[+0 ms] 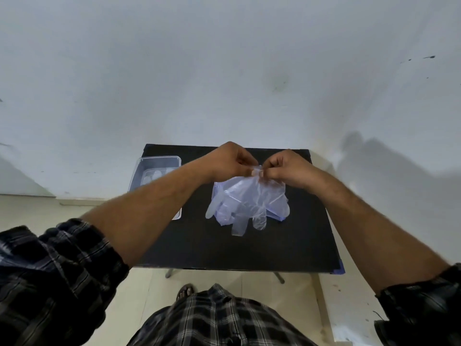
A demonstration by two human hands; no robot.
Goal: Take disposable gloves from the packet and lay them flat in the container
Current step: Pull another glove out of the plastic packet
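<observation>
A clear disposable glove (245, 206) hangs fingers-down over the middle of the black table (199, 245). My left hand (230, 159) and my right hand (284, 167) pinch its cuff from either side, fingertips close together. Under and behind the hanging glove lies the bluish packet (280, 208) with more gloves, partly hidden. A clear plastic container (159, 162) stands at the table's far left corner. A few flat gloves (153, 177) lie inside it, and my left forearm covers its near part.
The small black table stands against a pale wall (224, 71). Its metal legs (169, 273) show below the front edge, above a light floor. A sandalled foot (185, 290) is on the floor just in front of the table.
</observation>
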